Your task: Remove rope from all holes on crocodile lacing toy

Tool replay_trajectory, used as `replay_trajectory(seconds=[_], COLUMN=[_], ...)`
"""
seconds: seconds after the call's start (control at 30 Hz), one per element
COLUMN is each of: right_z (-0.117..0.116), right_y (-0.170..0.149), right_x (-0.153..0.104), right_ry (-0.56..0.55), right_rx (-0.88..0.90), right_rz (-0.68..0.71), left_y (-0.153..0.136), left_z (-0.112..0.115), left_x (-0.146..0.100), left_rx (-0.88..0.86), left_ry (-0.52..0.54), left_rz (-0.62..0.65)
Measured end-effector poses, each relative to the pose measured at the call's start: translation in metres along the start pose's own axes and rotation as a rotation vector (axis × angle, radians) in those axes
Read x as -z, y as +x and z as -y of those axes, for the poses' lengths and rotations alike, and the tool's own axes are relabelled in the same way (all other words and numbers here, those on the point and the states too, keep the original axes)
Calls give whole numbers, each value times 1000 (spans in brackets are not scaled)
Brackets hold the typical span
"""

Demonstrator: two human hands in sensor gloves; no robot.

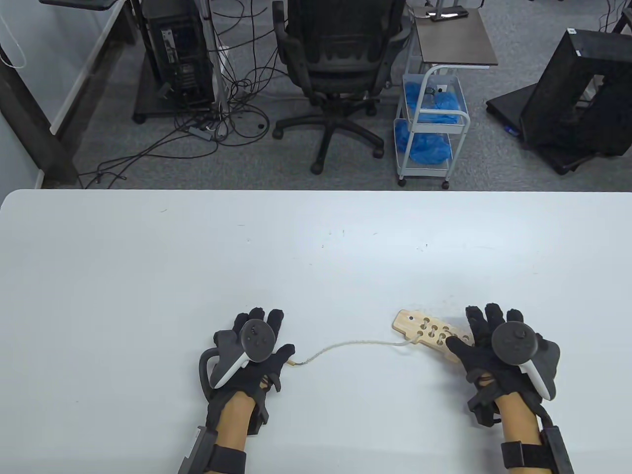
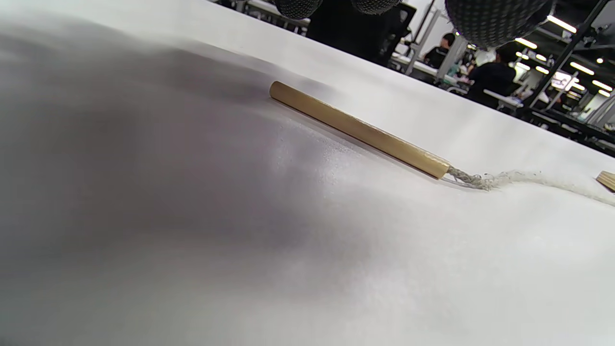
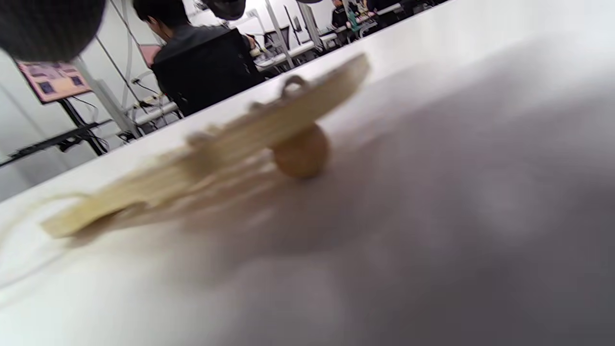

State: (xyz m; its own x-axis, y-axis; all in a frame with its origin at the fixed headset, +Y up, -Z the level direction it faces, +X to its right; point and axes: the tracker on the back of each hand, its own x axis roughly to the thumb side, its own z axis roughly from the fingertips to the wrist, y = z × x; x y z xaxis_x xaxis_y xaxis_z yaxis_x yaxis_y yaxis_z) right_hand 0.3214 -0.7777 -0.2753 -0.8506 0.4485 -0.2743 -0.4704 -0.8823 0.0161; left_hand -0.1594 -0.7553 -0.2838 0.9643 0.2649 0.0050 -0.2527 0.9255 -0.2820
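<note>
Left hand (image 1: 254,348) and right hand (image 1: 498,345) lie palm-down, fingers extended forward.

Wooden needle (image 2: 358,129) flat on white table (image 2: 240,250), frayed rope (image 2: 519,180) attached, fingers (image 2: 495,19) above

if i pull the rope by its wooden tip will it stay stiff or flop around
The rope probably flops: it lies in a loose curve on the table. Its wooden tip looks rigid and round, so it may roll. The crocodile board sits tilted on a bead, so it may rock when tugged.
</note>
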Motion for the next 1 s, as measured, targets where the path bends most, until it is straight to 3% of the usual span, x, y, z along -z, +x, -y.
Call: replay_trajectory(seconds=[0.13,0.23,0.53,0.83,1.0], right_z=[-11,-15,-10,-3,7], right_y=[-13,-14,6,17,38], right_x=[9,13,7,1,-10], right_ry=[124,150,24,-12,-104], right_rx=[4,-37,-234,60,236], right_rz=[-52,-77,-56,59,168], left_y=[2,2,2,0,-5], left_z=[0,0,1,-1,-13], left_x=[1,0,1,0,-5], left_rx=[5,-2,-7,-40,-131], left_ry=[-11,-10,-12,-11,72], left_rz=[4,8,15,28,57])
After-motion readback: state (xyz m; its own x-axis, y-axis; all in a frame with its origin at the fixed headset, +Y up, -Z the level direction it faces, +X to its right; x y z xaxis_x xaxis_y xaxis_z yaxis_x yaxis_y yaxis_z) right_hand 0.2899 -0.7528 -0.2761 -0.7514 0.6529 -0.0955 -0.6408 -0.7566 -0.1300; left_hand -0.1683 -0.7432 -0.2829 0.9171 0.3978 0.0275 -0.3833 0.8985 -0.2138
